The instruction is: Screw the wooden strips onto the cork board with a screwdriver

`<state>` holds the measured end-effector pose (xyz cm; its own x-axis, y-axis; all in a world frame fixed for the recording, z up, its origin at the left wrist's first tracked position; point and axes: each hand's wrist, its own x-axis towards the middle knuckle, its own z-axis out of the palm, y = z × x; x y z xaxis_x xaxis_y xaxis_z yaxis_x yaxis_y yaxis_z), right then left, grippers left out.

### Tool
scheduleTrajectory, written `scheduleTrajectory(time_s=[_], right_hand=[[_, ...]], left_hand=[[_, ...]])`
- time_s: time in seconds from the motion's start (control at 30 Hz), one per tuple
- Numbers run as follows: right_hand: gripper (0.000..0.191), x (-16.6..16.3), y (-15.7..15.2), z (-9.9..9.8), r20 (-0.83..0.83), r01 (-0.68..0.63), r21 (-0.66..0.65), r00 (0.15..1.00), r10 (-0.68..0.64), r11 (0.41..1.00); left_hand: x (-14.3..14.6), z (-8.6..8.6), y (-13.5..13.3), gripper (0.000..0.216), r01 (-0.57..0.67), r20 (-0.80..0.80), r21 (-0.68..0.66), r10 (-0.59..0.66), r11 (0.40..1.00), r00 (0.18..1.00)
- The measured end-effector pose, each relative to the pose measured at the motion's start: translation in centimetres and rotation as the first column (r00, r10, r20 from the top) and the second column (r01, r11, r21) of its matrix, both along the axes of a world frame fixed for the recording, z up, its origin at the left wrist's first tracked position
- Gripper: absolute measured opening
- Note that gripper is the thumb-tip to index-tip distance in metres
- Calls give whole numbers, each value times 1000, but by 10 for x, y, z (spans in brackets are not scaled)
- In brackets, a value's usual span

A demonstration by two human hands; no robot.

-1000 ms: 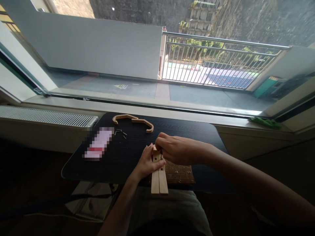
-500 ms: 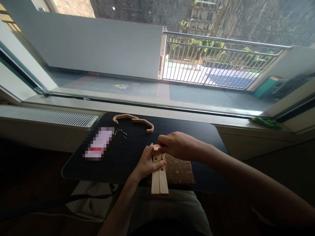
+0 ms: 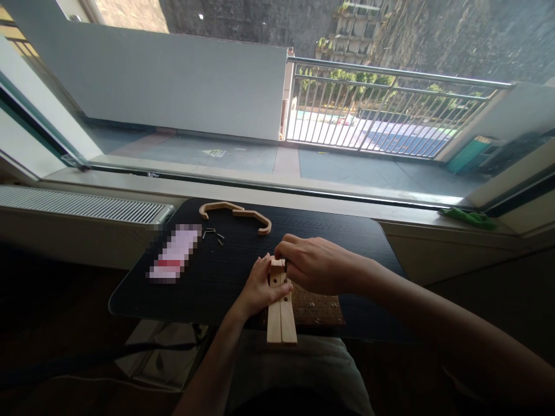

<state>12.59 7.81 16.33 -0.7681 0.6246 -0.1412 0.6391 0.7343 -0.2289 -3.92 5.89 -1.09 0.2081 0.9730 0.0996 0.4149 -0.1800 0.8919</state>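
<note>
Two pale wooden strips (image 3: 281, 326) with drilled holes lie side by side, their near ends reaching past the table edge. My left hand (image 3: 259, 292) is closed around them, its thumb across the top near the holes and its fingers along the left side. Over their far end, my right hand (image 3: 314, 264) is curled with thumb and forefinger together; whatever it pinches is hidden by the fingers. Beneath the strips and to their right sits a speckled brown block (image 3: 323, 309), partly covered by my right hand.
Two curved wooden hook pieces (image 3: 255, 216) lie toward the back of the black table (image 3: 329, 228). Several screws (image 3: 211, 231) are scattered left of them, beside a blurred pink-and-white packet (image 3: 180, 245). A radiator (image 3: 87, 203) stands at left, and a green cloth (image 3: 468, 217) rests on the windowsill.
My right hand has turned and dropped slightly at the wrist, now covering more of the brown block. My left hand and the wooden strips stay almost where they were.
</note>
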Motion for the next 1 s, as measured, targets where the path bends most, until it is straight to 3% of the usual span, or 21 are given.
scheduleTrajectory(time_s=[0.3, 0.5, 0.8, 1.0], right_hand=[[30, 8, 5, -19, -135, -22, 2, 991, 22, 1000], [7, 6, 5, -18, -133, -36, -18, 991, 33, 999], [16, 4, 7, -4, 19, 24, 6, 1000, -24, 1000], [33, -1, 2, -2, 151, 65, 164, 984, -91, 984]], left_hand=[[0, -2, 0, 62, -2, 8, 14, 2, 1000, 1000], [0, -1, -1, 52, -7, 6, 10, 7, 1000, 1000], [0, 2, 0, 58, 18, -16, -1, -18, 1000, 1000], [0, -2, 0, 59, 4, -1, -6, -4, 1000, 1000]])
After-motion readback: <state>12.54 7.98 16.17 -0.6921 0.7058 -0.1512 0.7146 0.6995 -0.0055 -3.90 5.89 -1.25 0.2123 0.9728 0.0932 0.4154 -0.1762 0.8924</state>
